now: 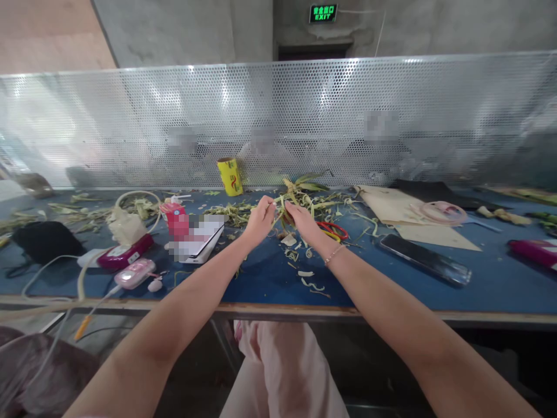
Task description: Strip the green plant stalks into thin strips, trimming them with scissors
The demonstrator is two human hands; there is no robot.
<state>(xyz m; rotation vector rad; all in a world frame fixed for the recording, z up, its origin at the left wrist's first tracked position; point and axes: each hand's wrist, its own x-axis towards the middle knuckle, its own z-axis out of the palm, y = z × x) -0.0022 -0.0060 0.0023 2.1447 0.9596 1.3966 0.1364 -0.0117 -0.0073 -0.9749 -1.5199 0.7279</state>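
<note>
Both my arms reach out over a blue worktable point(261, 278). My left hand point(260, 220) and my right hand point(301, 220) meet at the table's middle, fingers pinched together on thin green leaf strips point(282, 204) held between them. More green and yellowish strips point(304, 194) lie heaped just behind the hands. Short cut scraps point(304, 273) are scattered on the blue surface below my right wrist, which wears a thin bracelet. Red-handled scissors point(333, 229) lie right beside my right hand.
A yellow cup point(230, 176) stands by the perforated metal screen point(278, 116). Left: a red box point(175, 217), a white device point(201, 244), pink gadgets point(130, 264), cables, a black pouch point(46, 239). Right: a black phone point(424, 259), brown paper sheets point(391, 209), a tape ring point(441, 212).
</note>
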